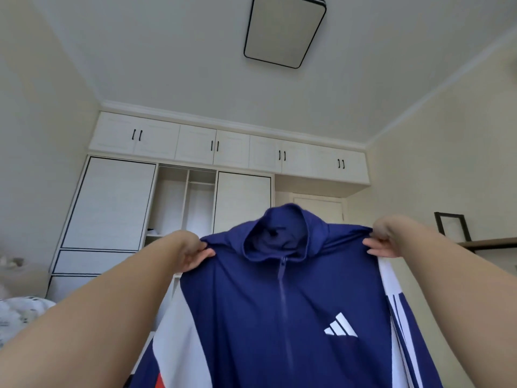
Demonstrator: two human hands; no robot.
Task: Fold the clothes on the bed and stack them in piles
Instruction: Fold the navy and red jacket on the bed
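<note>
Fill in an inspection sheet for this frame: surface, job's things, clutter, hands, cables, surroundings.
Surface: only a corner of patterned white bedding shows at the lower left.
Job's things: dark blue zip-front sports jacket with white side panels, held up spread in the air, collar uppermost, zip closed.
Clutter: nothing seen.
Hands: left hand pinches one jacket shoulder; right hand pinches the other.
Cables: nothing seen.
Surroundings: white built-in wardrobe with black handles, one section open; rectangular black-rimmed ceiling light; dark empty picture frame leaning on a wooden shelf at the right.
</note>
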